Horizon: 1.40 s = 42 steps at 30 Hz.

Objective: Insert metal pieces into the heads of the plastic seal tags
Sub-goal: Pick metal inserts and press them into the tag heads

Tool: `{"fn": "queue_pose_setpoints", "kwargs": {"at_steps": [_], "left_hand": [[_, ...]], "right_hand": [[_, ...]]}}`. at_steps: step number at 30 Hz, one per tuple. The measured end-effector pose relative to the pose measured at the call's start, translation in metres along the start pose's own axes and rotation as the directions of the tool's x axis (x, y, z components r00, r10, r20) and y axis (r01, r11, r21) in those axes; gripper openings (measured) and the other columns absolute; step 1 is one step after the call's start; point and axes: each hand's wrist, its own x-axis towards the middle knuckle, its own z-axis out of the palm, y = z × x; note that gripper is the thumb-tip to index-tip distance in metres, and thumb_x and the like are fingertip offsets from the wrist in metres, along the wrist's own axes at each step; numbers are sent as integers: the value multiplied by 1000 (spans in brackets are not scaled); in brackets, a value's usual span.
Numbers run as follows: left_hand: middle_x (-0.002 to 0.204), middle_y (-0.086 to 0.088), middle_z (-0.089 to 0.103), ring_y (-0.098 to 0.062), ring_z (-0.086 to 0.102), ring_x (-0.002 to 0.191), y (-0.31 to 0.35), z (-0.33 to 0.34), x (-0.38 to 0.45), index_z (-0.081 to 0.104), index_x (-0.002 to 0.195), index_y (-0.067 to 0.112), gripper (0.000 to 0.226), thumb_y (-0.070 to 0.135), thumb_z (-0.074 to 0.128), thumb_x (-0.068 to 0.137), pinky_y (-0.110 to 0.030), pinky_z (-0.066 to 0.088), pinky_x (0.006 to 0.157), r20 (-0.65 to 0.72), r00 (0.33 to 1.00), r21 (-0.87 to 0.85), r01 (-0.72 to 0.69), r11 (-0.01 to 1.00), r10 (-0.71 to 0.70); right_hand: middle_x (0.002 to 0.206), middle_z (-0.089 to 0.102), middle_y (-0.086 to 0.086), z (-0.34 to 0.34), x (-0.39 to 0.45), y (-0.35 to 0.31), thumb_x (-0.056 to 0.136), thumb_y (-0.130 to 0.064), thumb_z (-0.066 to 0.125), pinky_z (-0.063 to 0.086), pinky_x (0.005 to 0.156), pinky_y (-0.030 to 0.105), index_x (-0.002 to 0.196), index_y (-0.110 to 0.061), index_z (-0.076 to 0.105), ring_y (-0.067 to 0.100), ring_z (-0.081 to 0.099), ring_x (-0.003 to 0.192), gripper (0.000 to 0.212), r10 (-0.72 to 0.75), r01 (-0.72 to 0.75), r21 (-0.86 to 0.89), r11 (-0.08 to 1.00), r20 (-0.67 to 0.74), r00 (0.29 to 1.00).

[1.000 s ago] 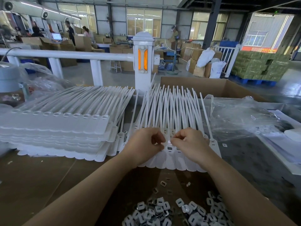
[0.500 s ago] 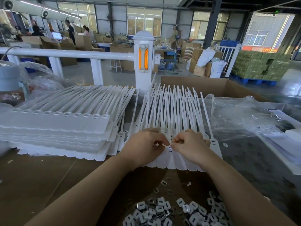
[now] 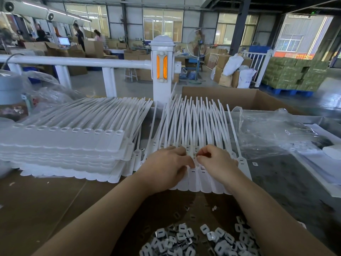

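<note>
Hands (image 3: 193,163) closer over slotted tags (image 3: 195,180)

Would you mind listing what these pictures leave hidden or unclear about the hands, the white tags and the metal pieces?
Head view:
- Whether the right hand pinches a metal piece: its curled fingers hide it.
- The heads of the white plastic seal tags under the left hand: the hand covers them.
- The pile of small silver metal pieces: cut off by the bottom edge and partly hidden by the right forearm.

Metal pieces (image 3: 199,241) lie before seal tags (image 3: 193,130).
</note>
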Motion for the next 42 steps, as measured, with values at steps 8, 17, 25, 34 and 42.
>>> {"fn": "queue_pose_setpoints", "kwargs": {"at_steps": [8, 17, 25, 34, 42], "left_hand": [[101, 2, 58, -16, 50, 92, 12, 1, 9, 62, 112, 19, 23, 20, 45, 97, -33, 42, 87, 48, 989, 171, -150, 974, 143], [110, 8, 60, -8, 54, 99, 5, -6, 4, 66, 122, 30, 29, 26, 53, 97, -30, 48, 87, 93, 996, 5, -12, 1000, 11], [79, 27, 59, 11, 57, 79, 49, -18, 10, 75, 94, 28, 15, 26, 79, 80, -4, 41, 70, 331, 935, -432, 33, 901, 125], [83, 12, 62, -9, 61, 81, 30, -48, 8, 63, 86, 26, 22, 30, 82, 77, -20, 44, 69, 762, 647, -277, 283, 918, 31], [76, 6, 68, -5, 66, 65, 29, -42, 9, 66, 89, 19, 19, 18, 82, 78, -23, 55, 72, 753, 658, -259, 321, 911, -18]], "right_hand": [[103, 58, -18, 0, 2, -2, 96, -42, 54, 22, 89, 37, 97, -42, 52, 15, 51, 113, 2, 9, -11, -60, 998, -43, 999], [99, 61, -20, -2, -1, -3, 97, -42, 54, 24, 91, 38, 95, -41, 57, 14, 54, 110, 4, 25, -25, 30, 999, -20, 999], [90, 64, -16, -8, -4, -7, 95, -35, 56, 35, 107, 49, 84, -37, 57, 14, 60, 103, 11, 44, -47, 142, 989, 25, 999], [94, 63, -16, -11, -9, -10, 97, -40, 56, 37, 106, 50, 85, -38, 56, 14, 60, 103, 12, 47, -52, 157, 986, 37, 998], [90, 61, -21, -12, -10, -10, 96, -43, 55, 33, 106, 47, 85, -41, 55, 11, 58, 101, 12, 68, -70, 123, 990, 21, 997]]}}
